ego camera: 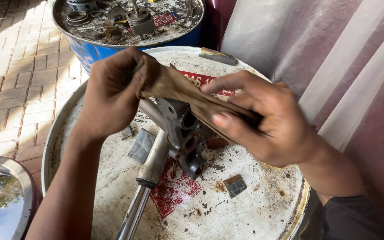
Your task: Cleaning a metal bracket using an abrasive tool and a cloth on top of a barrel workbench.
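The brown cloth (192, 100), pinched between our left hand (112, 91) and right hand (263, 122) fingers, half hides the grey metal part (185, 133).

Two bare hands, left hand (112, 95) and right hand (263, 122), one brown cloth strip (187, 95), one grey cast-metal housing (185, 135), two round drum-top surfaces: white (254, 209), blue (90, 51)

- The left hand (112, 95) is curled into a loose fist, its back to the camera, fingers (136, 66) folded in and clamped shut.
- The left forearm is bare and runs up from the lower left edge.
- The right hand (267, 122) enters from the lower right, index finger stretched leftward, thumb pressed beneath in a pinch.
- The right wrist is bent, with a dark sleeve at the forearm.
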